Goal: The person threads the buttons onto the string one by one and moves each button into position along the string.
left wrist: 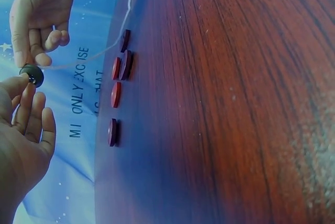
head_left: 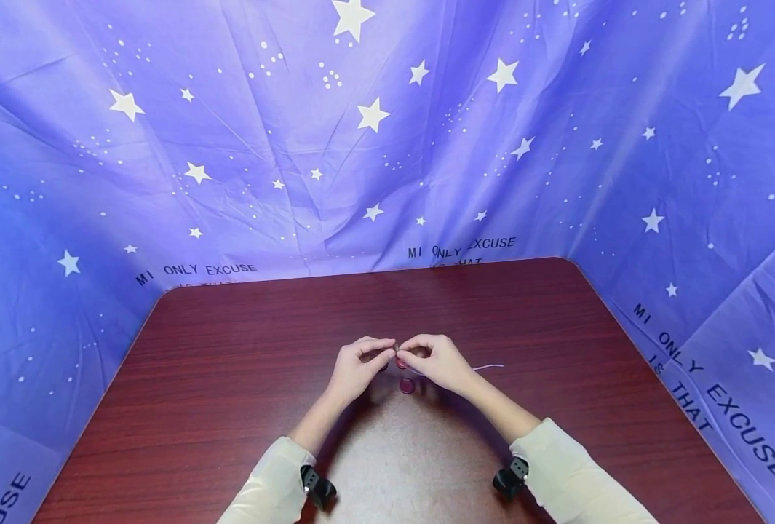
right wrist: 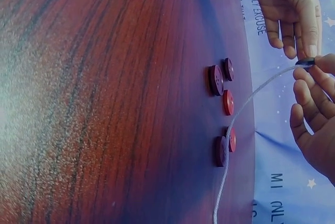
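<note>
My left hand and right hand meet fingertip to fingertip above the table. Between left thumb and fingers is a dark round button, pinched near its edge. My right thumb and forefinger pinch a white string right beside the button. Fingertips partly cover where string and button meet, so whether it passes through a hole cannot be told. From there the string droops to the tabletop, its loose end lying to the right. Below the hands lie several buttons, among them a red button and a dark purple button.
The reddish-brown wooden table has rounded far corners. A blue-purple star-printed cloth hangs behind it and along both sides. Black wrist cameras are strapped over the pale sleeves.
</note>
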`<state>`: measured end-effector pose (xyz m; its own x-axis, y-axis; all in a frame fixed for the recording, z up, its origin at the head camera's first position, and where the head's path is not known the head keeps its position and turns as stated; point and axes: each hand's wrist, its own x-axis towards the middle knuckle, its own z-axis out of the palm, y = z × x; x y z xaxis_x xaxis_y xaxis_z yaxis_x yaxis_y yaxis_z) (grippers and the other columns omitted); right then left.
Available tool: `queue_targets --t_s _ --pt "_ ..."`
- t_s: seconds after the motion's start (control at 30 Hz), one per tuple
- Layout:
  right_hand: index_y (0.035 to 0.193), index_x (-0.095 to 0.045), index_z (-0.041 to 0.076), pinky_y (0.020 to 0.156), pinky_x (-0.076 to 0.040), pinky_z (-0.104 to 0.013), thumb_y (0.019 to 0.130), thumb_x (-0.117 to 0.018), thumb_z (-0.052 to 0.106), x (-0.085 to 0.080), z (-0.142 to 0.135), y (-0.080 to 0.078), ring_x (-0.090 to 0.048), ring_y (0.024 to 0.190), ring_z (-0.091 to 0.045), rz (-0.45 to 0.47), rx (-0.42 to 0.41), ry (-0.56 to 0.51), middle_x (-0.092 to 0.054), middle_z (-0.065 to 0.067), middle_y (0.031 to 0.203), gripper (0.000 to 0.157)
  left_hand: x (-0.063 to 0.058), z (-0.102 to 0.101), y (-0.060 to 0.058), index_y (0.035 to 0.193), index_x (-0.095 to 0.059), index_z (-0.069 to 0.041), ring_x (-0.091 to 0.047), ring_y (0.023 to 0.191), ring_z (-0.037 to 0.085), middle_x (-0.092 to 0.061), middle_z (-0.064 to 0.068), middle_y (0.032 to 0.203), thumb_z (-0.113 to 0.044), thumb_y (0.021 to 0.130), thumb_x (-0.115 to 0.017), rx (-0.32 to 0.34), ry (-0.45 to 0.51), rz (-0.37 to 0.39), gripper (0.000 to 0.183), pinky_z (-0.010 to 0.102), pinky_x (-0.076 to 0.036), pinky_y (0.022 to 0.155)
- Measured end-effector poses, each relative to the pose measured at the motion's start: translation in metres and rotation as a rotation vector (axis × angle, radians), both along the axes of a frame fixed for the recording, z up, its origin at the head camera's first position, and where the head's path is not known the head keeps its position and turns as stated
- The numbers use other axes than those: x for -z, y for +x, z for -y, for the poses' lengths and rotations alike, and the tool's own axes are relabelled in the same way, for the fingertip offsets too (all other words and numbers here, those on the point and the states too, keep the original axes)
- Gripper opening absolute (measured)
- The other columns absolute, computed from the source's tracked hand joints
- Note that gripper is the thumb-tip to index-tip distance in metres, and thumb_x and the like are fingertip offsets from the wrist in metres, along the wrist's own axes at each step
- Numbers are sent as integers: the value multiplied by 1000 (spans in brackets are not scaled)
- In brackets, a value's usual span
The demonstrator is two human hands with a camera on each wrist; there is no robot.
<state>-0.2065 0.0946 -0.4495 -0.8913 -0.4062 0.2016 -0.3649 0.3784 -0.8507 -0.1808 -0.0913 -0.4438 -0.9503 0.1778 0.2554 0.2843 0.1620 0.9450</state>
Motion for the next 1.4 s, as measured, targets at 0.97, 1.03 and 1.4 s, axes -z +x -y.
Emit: queue_targets --t_s 0.97,1.03,1.4 --pt "99 -71 6 55 -45 -19 78 -75 23 -2 3 0 -51 62 -2 -109 25 77 -71 -1 81 27 -1 -4 3 99 -67 10 -60 72 9 -65 25 88 7 82 -62 -48 -13 -80 17 33 -54 67" --pt "100 -71 6 54 -45 -19 77 -75 24 -2 3 0 -51 61 -2 -92 24 76 -71 -1 82 29 -1 -4 4 98 -67 9 -60 73 8 -65 24 88 7 82 -63 -51 -30 -84 17 32 -54 68" --pt "100 -69 12 48 -43 -21 79 -75 25 -3 -1 -4 -50 55 -5 -17 -15 87 -70 -1 87 25 -3 -4 6 98 -69 4 -60 77 17 -67 18 88 3 83 -64 -57 -99 -78 15 27 -51 68"
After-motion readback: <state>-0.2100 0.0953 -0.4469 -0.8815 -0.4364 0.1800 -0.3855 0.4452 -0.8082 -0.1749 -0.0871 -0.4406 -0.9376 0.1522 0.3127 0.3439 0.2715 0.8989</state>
